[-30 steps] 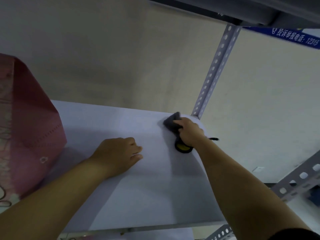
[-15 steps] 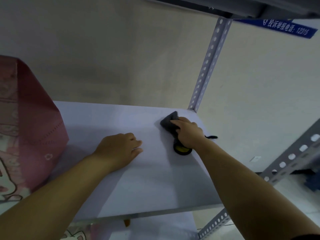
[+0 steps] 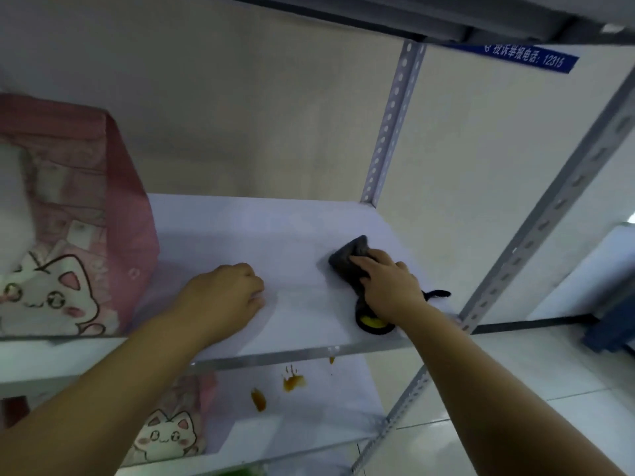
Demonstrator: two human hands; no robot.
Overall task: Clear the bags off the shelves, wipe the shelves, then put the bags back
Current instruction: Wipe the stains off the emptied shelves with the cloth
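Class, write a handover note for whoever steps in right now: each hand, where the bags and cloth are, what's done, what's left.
Left hand: curled, resting on upper shelf, holding nothing.
Right hand: grips grey cloth at shelf's right end.
Pink bag stands at its left end; second bag on lower shelf.
Done: upper shelf wiping underway.
Left: remove bags, clean lower shelf's orange stains, return bags.

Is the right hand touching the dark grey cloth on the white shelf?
Touching. The head view shows the right hand on top of the dark grey cloth, its fingers bent over it.
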